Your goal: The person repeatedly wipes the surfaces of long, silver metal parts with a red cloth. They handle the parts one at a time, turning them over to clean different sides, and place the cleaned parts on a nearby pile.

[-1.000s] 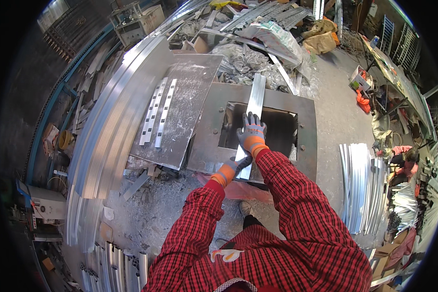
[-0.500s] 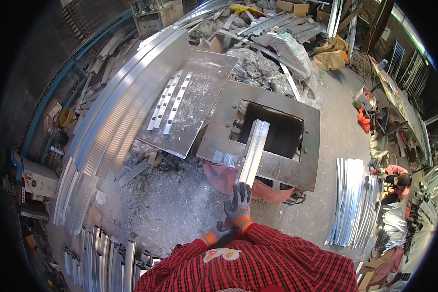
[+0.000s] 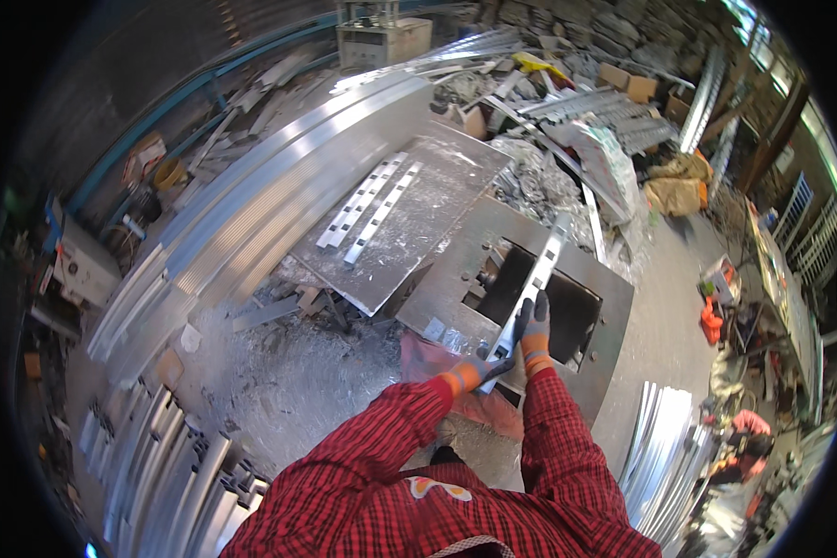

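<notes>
While the left hand (image 3: 479, 371) holds the bar (image 3: 541, 270) near its lower end, with its fingers closed about it, the right hand (image 3: 534, 325) lies higher up, its fingers against the bar's right side; how tightly these grip, I cannot tell. Both hands wear grey gloves with orange cuffs. The bar, silvery and marked with a row of dark squares, slants over the opening of the steel plate (image 3: 456, 270), its top end leaning to the right and its bottom end near the plate's near edge. A red sheet (image 3: 418, 358) hangs just below that edge.

Left of the plate, strips (image 3: 382, 214) with similar dark squares lie side by side on a grey surface (image 3: 448, 181). Long profiles (image 3: 298, 153) are stacked beside it, further left. Tubes (image 3: 216, 460) stand in a cluster at the lower left. On the right, a bundle of rods (image 3: 656, 437) lies on the floor (image 3: 674, 270), with another person (image 3: 750, 437) near it. A white sack (image 3: 606, 163) rests among scrap beyond the plate.
</notes>
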The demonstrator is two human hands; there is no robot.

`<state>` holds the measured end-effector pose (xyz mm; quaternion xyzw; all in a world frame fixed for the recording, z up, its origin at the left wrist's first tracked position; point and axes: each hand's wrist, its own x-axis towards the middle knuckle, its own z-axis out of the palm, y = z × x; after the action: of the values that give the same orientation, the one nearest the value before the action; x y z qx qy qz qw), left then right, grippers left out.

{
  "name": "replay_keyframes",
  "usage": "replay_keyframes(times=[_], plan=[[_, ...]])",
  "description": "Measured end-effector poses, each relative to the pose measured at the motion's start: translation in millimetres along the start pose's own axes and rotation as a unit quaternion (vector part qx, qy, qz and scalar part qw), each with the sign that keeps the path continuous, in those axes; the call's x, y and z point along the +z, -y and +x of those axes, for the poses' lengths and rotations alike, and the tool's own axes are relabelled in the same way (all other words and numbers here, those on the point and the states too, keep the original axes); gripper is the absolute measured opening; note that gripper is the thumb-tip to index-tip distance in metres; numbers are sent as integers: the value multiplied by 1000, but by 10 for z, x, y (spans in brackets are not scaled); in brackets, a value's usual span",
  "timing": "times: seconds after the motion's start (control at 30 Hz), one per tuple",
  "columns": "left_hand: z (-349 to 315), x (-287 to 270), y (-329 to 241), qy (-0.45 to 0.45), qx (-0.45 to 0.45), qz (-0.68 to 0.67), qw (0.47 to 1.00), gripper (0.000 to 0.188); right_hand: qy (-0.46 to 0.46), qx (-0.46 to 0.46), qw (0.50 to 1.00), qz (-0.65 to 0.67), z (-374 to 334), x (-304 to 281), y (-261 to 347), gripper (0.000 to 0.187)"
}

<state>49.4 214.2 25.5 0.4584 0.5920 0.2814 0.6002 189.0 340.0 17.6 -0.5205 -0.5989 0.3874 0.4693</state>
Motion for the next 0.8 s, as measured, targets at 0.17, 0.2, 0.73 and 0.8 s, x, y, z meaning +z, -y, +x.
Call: replay_keyframes(times=[0.17,0.2,0.73,0.8], plan=[[-308,-77,-336,-23,-19,102,994,117,-36,61,969,-236,-69,116,556,97],[-305,-108,-205,16,34,176,984,112,-55,49,973,-218,-217,181,600,96],[-1601,426,2067,-38,19,16,999,95,104,30,991,-84,-2625,425,140,81],[-1517,249,1394,-47,7,-12,999,93,96,96,991,18,-2153,462,564,93]])
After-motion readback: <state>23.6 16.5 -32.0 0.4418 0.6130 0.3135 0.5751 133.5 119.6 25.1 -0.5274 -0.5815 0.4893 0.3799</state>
